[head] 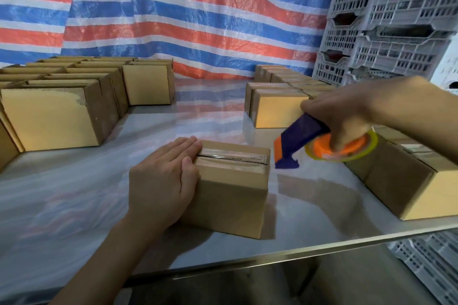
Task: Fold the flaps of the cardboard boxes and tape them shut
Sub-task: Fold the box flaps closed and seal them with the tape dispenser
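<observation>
A small cardboard box (233, 195) sits near the front edge of the metal table (74, 193), its top flaps folded down with clear tape along the seam. My left hand (163, 181) lies flat on the box's left end, fingers straight, pressing the top. My right hand (347, 116) grips a blue and orange tape dispenser (319, 145) with a roll of clear tape, held in the air just right of the box and apart from it.
Open-topped boxes (57, 119) stand in rows at the left. Taped boxes (277, 106) are grouped at the right, with another box (406, 181) by the table's right front corner. Grey plastic crates (386, 20) are stacked at the far right. A striped tarp hangs behind.
</observation>
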